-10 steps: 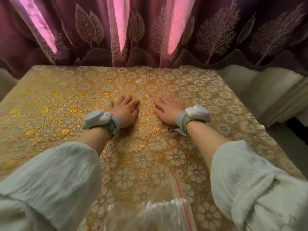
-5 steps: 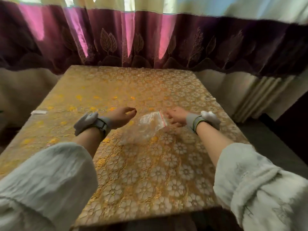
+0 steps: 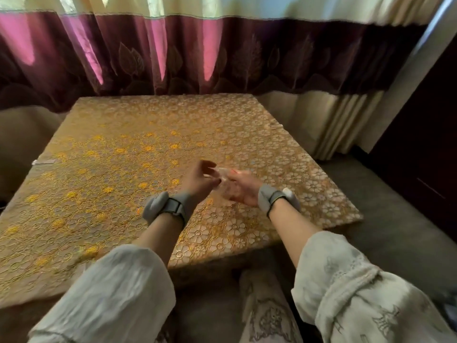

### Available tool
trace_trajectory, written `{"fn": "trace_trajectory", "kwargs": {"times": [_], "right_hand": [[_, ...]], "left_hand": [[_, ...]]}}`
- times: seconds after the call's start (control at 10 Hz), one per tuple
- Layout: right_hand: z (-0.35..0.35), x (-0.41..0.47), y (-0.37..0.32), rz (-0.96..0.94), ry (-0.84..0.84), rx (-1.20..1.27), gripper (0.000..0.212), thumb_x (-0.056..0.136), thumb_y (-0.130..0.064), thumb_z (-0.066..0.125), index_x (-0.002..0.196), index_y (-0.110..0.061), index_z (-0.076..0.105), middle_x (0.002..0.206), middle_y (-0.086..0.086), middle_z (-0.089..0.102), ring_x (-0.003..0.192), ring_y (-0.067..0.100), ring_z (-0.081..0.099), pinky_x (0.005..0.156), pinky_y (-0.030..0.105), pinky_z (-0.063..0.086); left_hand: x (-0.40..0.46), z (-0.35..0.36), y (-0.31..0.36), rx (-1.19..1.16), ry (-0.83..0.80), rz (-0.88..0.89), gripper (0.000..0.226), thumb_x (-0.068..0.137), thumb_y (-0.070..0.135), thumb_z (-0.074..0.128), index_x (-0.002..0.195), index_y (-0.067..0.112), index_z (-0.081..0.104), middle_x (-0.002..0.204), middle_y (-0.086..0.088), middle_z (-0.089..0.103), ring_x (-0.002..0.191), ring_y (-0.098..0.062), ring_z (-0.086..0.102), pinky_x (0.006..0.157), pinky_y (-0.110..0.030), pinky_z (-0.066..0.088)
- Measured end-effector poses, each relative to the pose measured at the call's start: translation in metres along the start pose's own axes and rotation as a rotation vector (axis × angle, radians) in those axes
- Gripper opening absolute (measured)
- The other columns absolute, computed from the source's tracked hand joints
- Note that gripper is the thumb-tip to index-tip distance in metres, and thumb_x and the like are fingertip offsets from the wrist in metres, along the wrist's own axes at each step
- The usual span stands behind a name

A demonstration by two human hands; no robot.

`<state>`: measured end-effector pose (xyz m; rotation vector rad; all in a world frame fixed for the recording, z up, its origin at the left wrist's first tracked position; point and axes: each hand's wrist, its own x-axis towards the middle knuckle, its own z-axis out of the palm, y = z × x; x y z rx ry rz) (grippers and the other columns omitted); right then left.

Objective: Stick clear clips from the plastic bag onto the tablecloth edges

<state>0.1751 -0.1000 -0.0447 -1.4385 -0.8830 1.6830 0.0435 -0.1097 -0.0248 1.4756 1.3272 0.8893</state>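
**Clear plastic bag held between both hands above the desk**

The clear plastic bag (image 3: 226, 185) is held up above the near right part of the desk, between the two hands. It is blurred and see-through, so only a pale crumpled shape and a trace of red at its top edge can be made out; clips inside it cannot be told apart. The bag is gripped by the right hand (image 3: 243, 190), whose fingers are curled around its right side with the palm turned leftward. The upper left of the bag is met by the left hand (image 3: 199, 180), with thumb and fingers brought close together at the bag's top edge; whether this grip is fully closed on the plastic cannot be told because of the blur.

A grey wrist device is worn on each wrist, and pale loose sleeves (image 3: 111, 293) are seen on both forearms in the near foreground.

Below the hands, the desk is covered by a gold tablecloth (image 3: 123, 169) with a floral lace pattern, lying flat to every visible edge. A small pale strip-like object (image 3: 44, 161) is seen at the left edge of the tablecloth, too small to identify.

Beyond the far edge, a maroon curtain (image 3: 173, 53) with leaf patterns is hung, topped by a cream band. A dark floor (image 3: 385, 219) is seen to the right of the desk.
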Motion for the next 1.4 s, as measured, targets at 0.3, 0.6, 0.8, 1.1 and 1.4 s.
{"fn": "trace_trajectory", "kwargs": {"times": [0.3, 0.6, 0.8, 1.1, 1.4], "right_hand": [[-0.109, -0.104, 0.012, -0.146, 0.317, 0.041, 0.021, 0.089, 0.000, 0.053, 0.077, -0.016, 0.057, 0.072, 0.003, 0.055, 0.039, 0.000, 0.057, 0.044, 0.015, 0.048], [-0.230, -0.188, 0.146, 0.044, 1.003, 0.021, 0.032, 0.081, -0.005, 0.057, 0.051, -0.012, 0.051, 0.028, -0.004, 0.046, 0.038, 0.011, 0.044, 0.037, 0.016, 0.035], [-0.279, -0.176, 0.252, 0.299, 1.012, 0.067, 0.031, 0.084, -0.012, 0.057, 0.110, 0.001, 0.064, 0.088, 0.011, 0.062, 0.088, 0.028, 0.063, 0.083, 0.044, 0.053], [-0.287, -0.148, 0.272, 0.428, 0.825, 0.164, 0.055, 0.090, -0.029, 0.053, 0.139, -0.011, 0.040, 0.139, 0.013, 0.049, 0.116, 0.033, 0.053, 0.101, 0.044, 0.046], [-0.292, -0.133, 0.262, 0.459, 0.807, -0.102, 0.045, 0.092, -0.028, 0.051, 0.130, -0.003, 0.052, 0.129, 0.016, 0.057, 0.125, 0.034, 0.050, 0.105, 0.044, 0.043]], "left_hand": [[-0.022, 0.117, 0.048, 0.058, -0.271, 0.098, 0.026, 0.082, -0.007, 0.050, 0.100, 0.003, 0.065, 0.089, -0.012, 0.061, 0.071, -0.022, 0.056, 0.075, -0.035, 0.052], [-0.095, 0.252, 0.022, 0.535, -0.679, 0.247, 0.024, 0.087, 0.016, 0.050, 0.107, 0.005, 0.058, 0.105, -0.013, 0.064, 0.100, -0.031, 0.059, 0.075, -0.030, 0.042], [-0.104, 0.286, -0.024, 0.747, -0.925, 0.081, 0.024, 0.090, 0.017, 0.045, 0.106, 0.006, 0.059, 0.110, -0.016, 0.063, 0.103, -0.033, 0.059, 0.072, -0.028, 0.040], [-0.079, 0.310, -0.057, 0.802, -1.062, -0.032, 0.019, 0.091, 0.006, 0.043, 0.101, 0.004, 0.059, 0.094, -0.010, 0.055, 0.094, -0.028, 0.055, 0.079, -0.036, 0.041], [-0.066, 0.312, -0.051, 0.914, -1.058, 0.013, 0.024, 0.089, 0.013, 0.042, 0.100, 0.005, 0.062, 0.089, -0.008, 0.057, 0.077, -0.023, 0.052, 0.066, -0.031, 0.042]]}}
